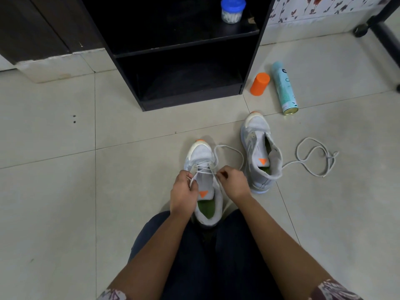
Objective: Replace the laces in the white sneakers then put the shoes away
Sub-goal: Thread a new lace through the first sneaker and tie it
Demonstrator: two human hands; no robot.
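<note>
Left hand (184, 191) curled, thumb and fingertips pinching one end of the lace (204, 169) at the left eyelet row of the near sneaker (200, 155). Right hand (233, 180) likewise closed, pinching the other run of the same lace at the right eyelet row. Both hands sit over the tongue. The sneaker stands on the floor tile in front of the person's knees, toe pointing away.

Lace crosses the lower eyelets only; upper eyelets look unthreaded. A slack loop trails out to the right of the toe. Judgement: mid-lacing on shoe one, well short of half the task.

Second sneaker (257, 152) stands just right of the first, no lace in it, tongue up. Loose lace (313, 158) lies coiled on the tile to its right, one end at the heel collar; touching or not, cannot tell.

To do this step well:
- Draw the slack loop through before the next crossing, so both ends come out even.
- Keep the lace flat, no twist.
- Feed each tip the same way as the rows below.
- Hold the tongue centred while snugging.
- Risk: a hard pull on one side may strip the short end out of its eyelet.

Black shelf unit (190, 98) ahead, bottom bay open, likely home for the pair. Orange cap (259, 84) and spray can (284, 88) are on the floor beside it. Blue-lidded jar (232, 9) sits on the upper shelf.
</note>
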